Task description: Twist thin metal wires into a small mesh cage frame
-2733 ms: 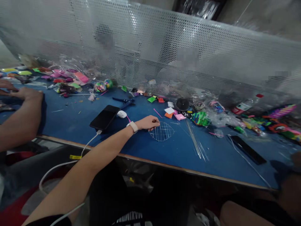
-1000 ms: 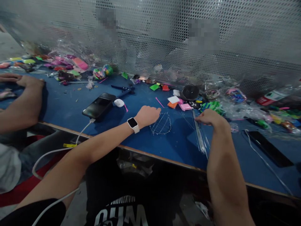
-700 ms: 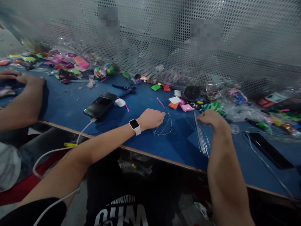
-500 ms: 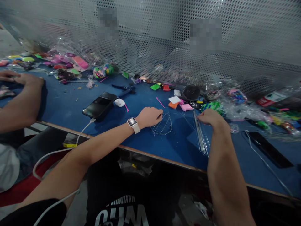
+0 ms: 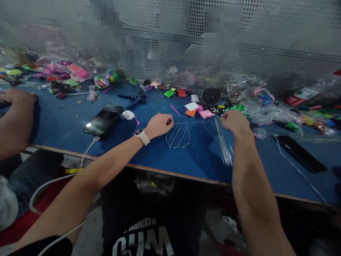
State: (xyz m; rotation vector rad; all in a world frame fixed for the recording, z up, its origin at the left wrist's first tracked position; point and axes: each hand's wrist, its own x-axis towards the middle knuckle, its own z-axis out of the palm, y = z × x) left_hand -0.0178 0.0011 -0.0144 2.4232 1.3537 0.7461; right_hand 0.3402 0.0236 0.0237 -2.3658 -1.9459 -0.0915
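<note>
A flat wire frame (image 5: 178, 146) with thin wires crossing inside its rounded outline lies on the blue table. My left hand (image 5: 159, 125), with a watch on the wrist, is curled closed at the frame's upper left edge; whatever its fingertips hold is too small to make out. To the right lies a loose bundle of thin, straight metal wires (image 5: 224, 147), fanned out towards the table's front edge. At the bundle's far end, the fingers of my right hand (image 5: 234, 121) are pinched together on the wires. A few single wires lie left of the bundle.
A black phone-like device (image 5: 105, 119) with a cable, a white mouse-shaped object (image 5: 128, 115) and dark-blue pliers (image 5: 135, 101) lie left. Coloured clay packets (image 5: 191, 106) and a black bowl (image 5: 210, 96) line the perforated panel. Another person's arm (image 5: 18, 117) rests far left.
The view has shifted slightly. My left hand has moved off the wire frame's top, baring more of it. The wires near my right hand are more spread out at their near end.
</note>
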